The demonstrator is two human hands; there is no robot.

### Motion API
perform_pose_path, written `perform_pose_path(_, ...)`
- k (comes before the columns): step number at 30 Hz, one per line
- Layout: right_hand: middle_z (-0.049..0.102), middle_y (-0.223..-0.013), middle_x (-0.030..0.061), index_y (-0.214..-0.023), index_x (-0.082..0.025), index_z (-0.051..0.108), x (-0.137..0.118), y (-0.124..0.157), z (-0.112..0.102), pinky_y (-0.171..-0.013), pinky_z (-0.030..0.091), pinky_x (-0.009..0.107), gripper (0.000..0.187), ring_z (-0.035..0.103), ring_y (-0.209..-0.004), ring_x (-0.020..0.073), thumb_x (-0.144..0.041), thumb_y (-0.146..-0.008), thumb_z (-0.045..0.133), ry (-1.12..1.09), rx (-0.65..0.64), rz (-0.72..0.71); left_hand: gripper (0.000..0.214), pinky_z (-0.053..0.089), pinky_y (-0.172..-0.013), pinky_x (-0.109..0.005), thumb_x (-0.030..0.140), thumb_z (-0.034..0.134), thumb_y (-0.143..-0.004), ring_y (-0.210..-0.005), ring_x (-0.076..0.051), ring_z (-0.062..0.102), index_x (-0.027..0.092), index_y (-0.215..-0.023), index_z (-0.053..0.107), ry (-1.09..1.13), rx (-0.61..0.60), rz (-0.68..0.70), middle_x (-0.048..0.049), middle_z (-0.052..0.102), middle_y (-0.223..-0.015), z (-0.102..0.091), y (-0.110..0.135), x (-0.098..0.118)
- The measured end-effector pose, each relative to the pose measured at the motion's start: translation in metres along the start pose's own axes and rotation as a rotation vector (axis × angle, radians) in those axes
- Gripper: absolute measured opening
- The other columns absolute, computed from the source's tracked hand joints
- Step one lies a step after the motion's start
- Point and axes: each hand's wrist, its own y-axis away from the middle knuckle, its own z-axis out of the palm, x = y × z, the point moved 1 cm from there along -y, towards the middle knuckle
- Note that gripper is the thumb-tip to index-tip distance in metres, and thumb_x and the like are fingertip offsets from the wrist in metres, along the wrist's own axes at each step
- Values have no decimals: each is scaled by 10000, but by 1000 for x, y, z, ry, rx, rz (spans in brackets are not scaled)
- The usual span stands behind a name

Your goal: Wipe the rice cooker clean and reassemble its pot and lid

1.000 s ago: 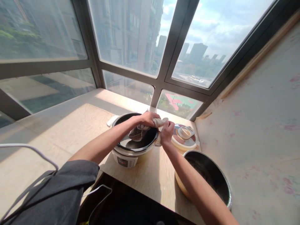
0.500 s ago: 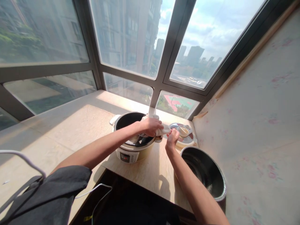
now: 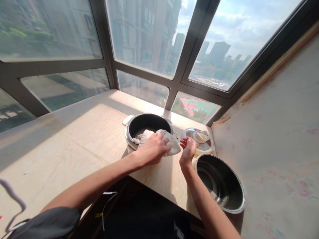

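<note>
Worktop (image 3: 82, 142) is carrying an open cooker (image 3: 147, 121), dark pot (image 3: 231, 179) at right, lid (image 3: 199, 136) lying beyond that — uncovering done; cloth (image 3: 172, 146) is draping over the cooker's rim, handling seemingly unfinished; left hand (image 3: 156, 146) is gripping it; right hand (image 3: 188, 151) is hovering beside, half-open, seemingly empty.

So the ledge (image 3: 82, 142) is pale, wood-looking stuff with a couple of thin seams, running right up to the windows. Sun's hitting it pretty hard, with bands of shade across it. The cooker (image 3: 128, 134) sits roughly mid-ledge, open at the top, black inside with a light rim. Off to its right there's a round lid (image 3: 195, 132) lying knob up, tucked near the wall corner. Closer in on that same side is a dark pot (image 3: 229, 181), mouth up, near the wall. Oh, and a tiny white scrap (image 3: 26, 172) way over left.
</note>
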Motion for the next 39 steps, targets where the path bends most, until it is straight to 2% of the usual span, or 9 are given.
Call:
perform_pose_path(3, 674, -930, 25, -1022, -223, 562, -7, 5, 0, -711, 538, 283, 259, 690, -784, 158, -435, -877, 523, -34, -30, -51, 357, 452, -805, -461, 150, 554, -889, -1077, -333, 633, 243, -1186, 728, 45, 39, 16, -137, 715, -1095, 2, 21, -12)
perform_pose_path(6, 677, -898, 7, -984, -226, 582, -13, 6, 1, -705, 536, 272, 225, 684, -760, 144, -417, -866, 560, -48, -62, -84, 456, 463, -970, -461, 154, 580, -867, -1214, -312, 613, 279, -1290, 692, 91, 96, -9, -112, 718, -1246, 12, 44, -27)
perform_pose_path(11, 674, -867, 3, -956, -220, 596, -21, 4, 9, -688, 523, 266, 212, 666, -733, 135, -396, -838, 592, -60, -97, -101, 568, 414, -1179, -526, 194, 604, -857, -1382, -305, 544, 284, -1418, 590, 118, 395, -138, -113, 648, -1439, 40, 86, -48)
perform_pose_path(17, 668, -843, -12, -939, -234, 592, -32, -17, 20, -670, 496, 272, 269, 659, -730, 144, -436, -769, 644, -69, -79, -145, 631, 561, -1058, -531, 285, 715, -839, -1256, -319, 657, 243, -1436, 515, 129, 886, -164, -168, 684, -1330, 62, 99, -81)
perform_pose_path(21, 682, -888, 8, -916, -229, 609, -32, -36, 24, -718, 495, 309, 288, 646, -772, 162, -446, -733, 657, 49, -110, -121, 654, 592, -994, -539, 245, 708, -781, -1226, -348, 673, 195, -1409, 535, 189, 1050, -266, -186, 694, -1303, 68, 93, -113)
perform_pose_path(24, 684, -925, 29, -911, -222, 642, -25, -39, 29, -812, 497, 365, 311, 632, -867, 204, -467, -722, 671, 285, -259, -143, 662, 590, -976, -533, 237, 695, -747, -1196, -349, 679, 179, -1391, 551, 303, 1062, -436, -188, 697, -1289, 70, 89, -136)
perform_pose_path(27, 688, -949, 46, -973, -210, 661, -14, -29, 35, -895, 474, 409, 356, 619, -938, 242, -505, -776, 633, 463, -370, -195, 684, 583, -983, -526, 218, 689, -713, -1181, -344, 676, 179, -1382, 554, 341, 1041, -524, -179, 695, -1282, 71, 84, -154)
perform_pose_path(34, 673, -966, 64, -1025, -182, 657, -4, -12, 39, -915, 448, 402, 404, 602, -963, 251, -526, -862, 520, 459, -289, -245, 695, 592, -899, -468, 218, 688, -758, -1070, -310, 682, 134, -1427, 516, 442, 1043, -821, -179, 671, -1254, 76, 58, -196)
perform_pose_path(39, 670, -968, 55, -1042, -190, 651, 0, -15, 37, -909, 453, 396, 386, 603, -948, 243, -504, -847, 537, 441, -295, -209, 610, 570, -953, -480, 226, 730, -771, -1107, -347, 680, 184, -1360, 580, 449, 870, -1031, -137, 689, -1190, 65, 40, -213)
